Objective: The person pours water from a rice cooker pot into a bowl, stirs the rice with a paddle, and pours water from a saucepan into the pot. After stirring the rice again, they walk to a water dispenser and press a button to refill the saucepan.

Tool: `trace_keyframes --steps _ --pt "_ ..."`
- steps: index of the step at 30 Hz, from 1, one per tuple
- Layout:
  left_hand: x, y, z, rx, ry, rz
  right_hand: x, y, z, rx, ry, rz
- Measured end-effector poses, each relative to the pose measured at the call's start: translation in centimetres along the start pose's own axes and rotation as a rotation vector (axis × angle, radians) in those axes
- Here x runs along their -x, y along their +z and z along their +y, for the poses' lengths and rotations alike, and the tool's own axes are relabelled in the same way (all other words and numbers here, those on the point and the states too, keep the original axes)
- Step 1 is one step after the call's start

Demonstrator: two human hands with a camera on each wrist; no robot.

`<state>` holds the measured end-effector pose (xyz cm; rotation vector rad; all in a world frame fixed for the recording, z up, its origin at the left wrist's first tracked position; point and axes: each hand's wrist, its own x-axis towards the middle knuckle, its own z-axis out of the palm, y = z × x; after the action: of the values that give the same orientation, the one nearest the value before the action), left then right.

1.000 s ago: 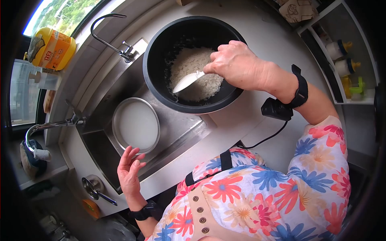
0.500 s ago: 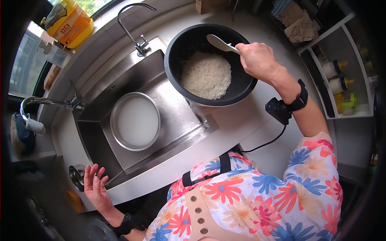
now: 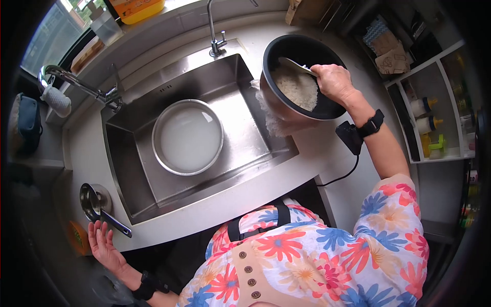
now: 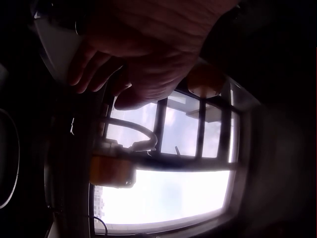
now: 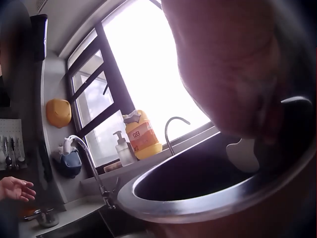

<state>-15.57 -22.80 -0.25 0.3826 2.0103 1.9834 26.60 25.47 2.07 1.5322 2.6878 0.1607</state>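
Note:
My right hand (image 3: 333, 84) grips the handle of a white rice paddle (image 3: 292, 65) over a deep black pot (image 3: 269, 77). The paddle's blade lies over the white rice (image 3: 299, 88) at the pot's bottom. In the right wrist view, that paddle (image 5: 243, 154) shows inside the pot's rim (image 5: 198, 210). My left hand (image 3: 106, 249) is held up with fingers loosely bent and holds nothing. It is nearest to a ladle (image 3: 116, 225) with a dark handle, which rests in a small metal cup (image 3: 104, 197) on the counter's left end.
A round metal basin (image 3: 187, 138) of cloudy water stands in the steel sink (image 3: 245, 123). Two faucets rise behind, a curved tap (image 3: 211, 30) and a larger one (image 3: 84, 84) at left. Shelves with bottles (image 3: 422, 107) stand at right. A crumpled whitish bag (image 3: 271, 115) lies against the pot.
The paddle rose from the rice to the pot's rim, then dipped back over the rice. My left hand moved left from beside the basin to near the ladle. The head view swung left.

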Motion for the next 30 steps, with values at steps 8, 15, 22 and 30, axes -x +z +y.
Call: trace_keyframes --steps 8,15,22,30 --pt "-0.5 -2.2 -6.4 0.156 -0.220 0.250 2.5 -1.1 -0.1 -0.118 -0.017 0.136" --pt "-2.0 1.6 -7.3 0.697 -0.559 0.124 3.8 -0.2 1.1 -0.254 0.083 0.122" --pt "-2.3 0.5 -9.3 0.837 -0.421 -0.013 5.3 -0.1 1.9 -0.331 0.157 0.122" --pt "-1.9 -1.8 -10.3 0.827 -0.426 -0.151 6.7 -0.4 1.9 -0.451 0.224 0.149"
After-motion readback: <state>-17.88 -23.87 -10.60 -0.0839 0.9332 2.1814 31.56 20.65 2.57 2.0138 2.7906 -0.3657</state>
